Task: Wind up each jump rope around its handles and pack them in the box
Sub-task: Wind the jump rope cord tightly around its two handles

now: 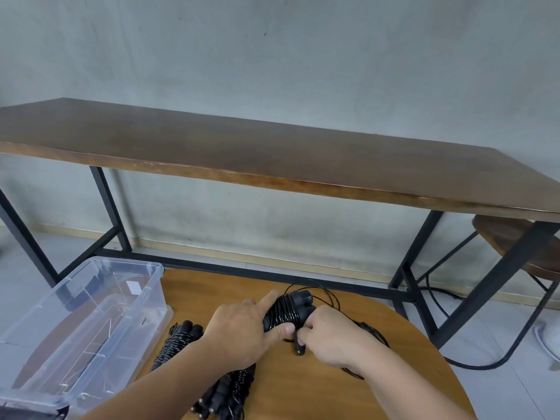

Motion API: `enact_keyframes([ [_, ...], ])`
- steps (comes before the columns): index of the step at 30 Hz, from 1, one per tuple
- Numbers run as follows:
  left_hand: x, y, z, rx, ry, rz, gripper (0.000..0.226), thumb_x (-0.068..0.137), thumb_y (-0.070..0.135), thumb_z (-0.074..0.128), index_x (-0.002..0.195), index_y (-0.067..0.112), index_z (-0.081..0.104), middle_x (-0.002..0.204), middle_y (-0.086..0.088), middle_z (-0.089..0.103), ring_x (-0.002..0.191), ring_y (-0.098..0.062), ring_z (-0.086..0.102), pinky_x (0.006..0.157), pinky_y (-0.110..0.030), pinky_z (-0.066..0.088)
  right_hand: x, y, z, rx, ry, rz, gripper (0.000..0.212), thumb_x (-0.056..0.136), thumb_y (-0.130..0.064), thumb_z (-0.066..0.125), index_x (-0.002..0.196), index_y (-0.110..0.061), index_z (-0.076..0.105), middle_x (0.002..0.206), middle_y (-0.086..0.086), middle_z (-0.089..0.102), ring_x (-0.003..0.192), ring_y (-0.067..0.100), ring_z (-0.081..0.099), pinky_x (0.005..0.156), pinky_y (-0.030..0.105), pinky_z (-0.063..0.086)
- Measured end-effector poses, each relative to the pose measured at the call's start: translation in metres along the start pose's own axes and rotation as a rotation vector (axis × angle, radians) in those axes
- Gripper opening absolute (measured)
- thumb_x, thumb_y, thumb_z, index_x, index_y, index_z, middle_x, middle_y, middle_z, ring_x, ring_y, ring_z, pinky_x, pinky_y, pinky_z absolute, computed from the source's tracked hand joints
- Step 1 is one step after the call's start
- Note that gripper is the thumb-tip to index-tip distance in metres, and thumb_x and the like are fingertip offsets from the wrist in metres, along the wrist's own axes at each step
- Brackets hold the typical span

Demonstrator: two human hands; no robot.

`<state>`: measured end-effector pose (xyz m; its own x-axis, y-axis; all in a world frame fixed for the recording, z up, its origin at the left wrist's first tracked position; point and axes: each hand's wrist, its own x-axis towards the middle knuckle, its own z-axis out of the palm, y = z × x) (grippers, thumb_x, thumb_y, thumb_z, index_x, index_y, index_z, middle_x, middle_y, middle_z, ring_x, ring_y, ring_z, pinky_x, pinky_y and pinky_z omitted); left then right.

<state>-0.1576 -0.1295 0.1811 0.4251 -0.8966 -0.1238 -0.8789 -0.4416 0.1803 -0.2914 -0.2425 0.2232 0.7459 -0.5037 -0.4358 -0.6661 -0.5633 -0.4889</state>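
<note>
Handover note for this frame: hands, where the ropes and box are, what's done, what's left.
Left hand grips the handles of the jump rope being wound; right hand pinches its cord.
Loose cord still trails over the round table.
Done: wound ropes lie beside the clear box, more near the table's front edge.
Left: finish winding, pack all. Box contents unclear.

Long dark wooden table [272, 153] on a black metal frame [112, 213] stands against a grey concrete wall [272, 50]. Round wooden stool [512, 237] tucked under its right end. Black cable [439, 301] trails on the pale floor [485, 344] near the right legs. A white object at the right edge is cut off, unclear. Light baseboard [272, 262] along the wall.
</note>
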Motion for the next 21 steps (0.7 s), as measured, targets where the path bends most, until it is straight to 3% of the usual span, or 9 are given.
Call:
enact_keyframes([
  [5, 0.002, -0.003, 0.001, -0.251, -0.083, -0.004, 0.063, 0.090, 0.071, 0.042, 0.142, 0.036, 0.033, 0.118, 0.008, 0.057, 0.103, -0.016, 0.058, 0.088, -0.031, 0.047, -0.005, -0.001, -0.002, 0.003, -0.030, -0.002, 0.035, 0.089, -0.020, 0.054, 0.057, -0.019, 0.040, 0.051, -0.005, 0.033, 0.046, 0.014, 0.030, 0.045, 0.026, 0.023],
  [10, 0.007, -0.007, 0.006, -0.524, -0.112, -0.047, 0.056, 0.081, 0.062, 0.066, 0.120, 0.031, 0.041, 0.098, 0.006, 0.065, 0.084, -0.012, 0.064, 0.075, -0.028, 0.051, -0.007, -0.002, 0.000, 0.026, -0.042, -0.010, 0.038, 0.086, -0.019, 0.057, 0.053, -0.019, 0.038, 0.046, -0.007, 0.031, 0.040, 0.012, 0.029, 0.042, 0.024, 0.023],
  [15, 0.012, -0.006, 0.009, -0.635, -0.139, 0.004, 0.058, 0.070, 0.066, 0.065, 0.121, 0.044, 0.048, 0.095, 0.010, 0.064, 0.086, -0.012, 0.063, 0.077, -0.028, 0.050, -0.005, -0.001, 0.000, 0.017, -0.028, -0.023, 0.029, 0.090, -0.025, 0.056, 0.064, -0.016, 0.048, 0.053, -0.005, 0.036, 0.047, 0.013, 0.032, 0.046, 0.026, 0.025],
  [18, 0.014, -0.005, 0.009, -0.656, -0.169, -0.015, 0.068, 0.056, 0.073, 0.060, 0.116, 0.041, 0.054, 0.089, 0.009, 0.064, 0.081, -0.011, 0.061, 0.075, -0.030, 0.050, -0.005, -0.002, 0.000, 0.001, -0.044, -0.029, 0.032, 0.090, -0.025, 0.055, 0.060, -0.017, 0.048, 0.054, -0.004, 0.039, 0.048, 0.014, 0.034, 0.047, 0.026, 0.026],
  [21, 0.015, -0.007, 0.011, -0.667, -0.174, -0.027, 0.059, 0.067, 0.073, 0.069, 0.110, 0.033, 0.058, 0.082, 0.011, 0.061, 0.072, -0.006, 0.057, 0.064, -0.022, 0.044, -0.007, -0.004, -0.004, -0.032, -0.061, -0.051, 0.033, 0.092, -0.028, 0.054, 0.061, -0.017, 0.051, 0.055, -0.003, 0.041, 0.049, 0.014, 0.035, 0.046, 0.025, 0.027],
])
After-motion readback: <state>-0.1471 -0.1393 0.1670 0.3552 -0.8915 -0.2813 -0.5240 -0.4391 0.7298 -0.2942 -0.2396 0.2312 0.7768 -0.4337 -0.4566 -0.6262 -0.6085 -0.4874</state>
